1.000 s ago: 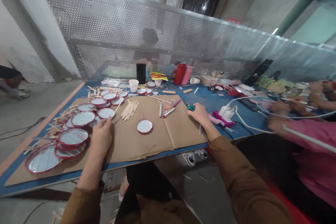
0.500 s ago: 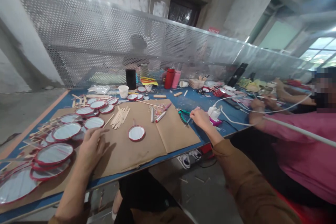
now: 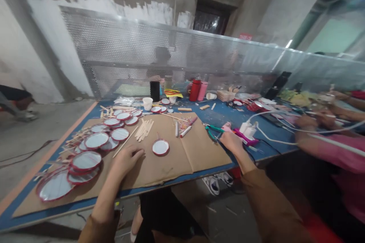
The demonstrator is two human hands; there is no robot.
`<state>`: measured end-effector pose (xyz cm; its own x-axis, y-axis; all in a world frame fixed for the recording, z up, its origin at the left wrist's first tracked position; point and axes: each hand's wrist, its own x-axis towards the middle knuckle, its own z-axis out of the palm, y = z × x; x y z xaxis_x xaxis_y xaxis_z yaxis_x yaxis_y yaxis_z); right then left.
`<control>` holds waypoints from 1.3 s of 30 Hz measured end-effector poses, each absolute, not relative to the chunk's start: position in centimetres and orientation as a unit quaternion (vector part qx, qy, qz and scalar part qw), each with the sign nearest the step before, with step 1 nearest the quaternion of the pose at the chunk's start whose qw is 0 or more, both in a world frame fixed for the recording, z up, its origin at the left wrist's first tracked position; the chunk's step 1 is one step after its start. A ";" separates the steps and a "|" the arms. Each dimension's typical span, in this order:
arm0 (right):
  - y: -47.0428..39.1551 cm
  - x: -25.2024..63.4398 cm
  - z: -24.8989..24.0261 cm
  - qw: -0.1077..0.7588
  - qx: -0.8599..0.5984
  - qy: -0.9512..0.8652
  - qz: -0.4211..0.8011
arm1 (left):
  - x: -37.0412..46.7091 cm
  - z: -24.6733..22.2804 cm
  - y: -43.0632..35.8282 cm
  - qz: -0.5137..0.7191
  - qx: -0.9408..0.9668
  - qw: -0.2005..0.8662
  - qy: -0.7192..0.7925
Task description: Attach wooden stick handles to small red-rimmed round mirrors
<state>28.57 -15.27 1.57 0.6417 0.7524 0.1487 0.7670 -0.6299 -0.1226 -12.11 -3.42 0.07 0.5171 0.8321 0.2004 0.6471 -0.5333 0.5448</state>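
My left hand (image 3: 127, 163) rests on the brown cardboard (image 3: 171, 167), palm down, thumb apart from the fingers, holding nothing visible. Beside its fingertips lies a thin wooden stick (image 3: 124, 142). A small round white disc with a red rim (image 3: 160, 147) lies flat to its right. My right hand (image 3: 232, 142) is at the cardboard's right edge, its fingers curled closed; what they hold, if anything, is hidden. Green-handled pliers (image 3: 212, 132) lie right by its fingertips. Just behind it are a purple tool, perhaps a glue gun (image 3: 246, 137), and a small pink piece (image 3: 226, 126).
Overlapping red-rimmed discs (image 3: 85, 160) on sticks cover the left side. Flat wooden sticks (image 3: 144, 130) and two markers (image 3: 186, 132) lie mid-cardboard. Behind stand a paper cup (image 3: 147, 103), a phone (image 3: 154, 91) and a red bottle (image 3: 195, 90). White plugs with cables (image 3: 248, 130) and a co-worker's pink sleeve (image 3: 327, 150) are right.
The view has swung left, so the scene sits further right. My left hand has shifted right over the cardboard, uncovering more of the thin stick. My right hand is closer to the pliers.
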 end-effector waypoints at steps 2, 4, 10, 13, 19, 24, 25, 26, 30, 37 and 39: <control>-15.1 28.4 1.4 0.061 -0.905 -0.419 -0.038 | -11.1 0.2 -3.9 0.207 0.835 0.169 0.481; -14.8 28.4 1.3 0.039 -0.903 -0.427 -0.034 | -10.3 0.1 -4.4 0.206 0.814 0.127 0.528; -14.3 28.7 1.7 0.022 -0.897 -0.440 -0.025 | -10.3 -0.9 -4.8 0.246 0.796 0.125 0.538; -14.1 28.1 1.8 0.017 -0.903 -0.428 -0.023 | -10.8 -1.3 -4.4 0.263 0.795 0.144 0.527; -14.0 27.7 2.7 0.026 -0.909 -0.417 -0.009 | -11.0 -1.5 -4.1 0.297 0.787 0.150 0.519; -15.9 21.8 5.6 0.096 -0.911 -0.396 -0.070 | -10.5 -0.9 -5.0 0.383 0.798 0.173 0.432; -16.2 19.2 6.0 0.184 -0.882 -0.428 -0.066 | -10.4 -0.8 -5.3 0.398 0.797 0.182 0.415; -16.3 16.4 6.1 0.270 -0.836 -0.477 -0.020 | -10.3 -0.8 -5.6 0.410 0.795 0.191 0.404; -14.8 6.5 4.4 0.432 -0.596 -0.582 0.347 | -10.9 -0.9 -5.9 0.426 0.797 0.228 0.363; -11.4 3.6 1.8 0.485 -0.515 -0.479 0.520 | -12.3 -1.6 -5.5 0.400 0.812 0.236 0.354; -11.7 4.0 1.8 0.468 -0.509 -0.480 0.540 | -11.8 -1.6 -5.7 0.402 0.808 0.235 0.362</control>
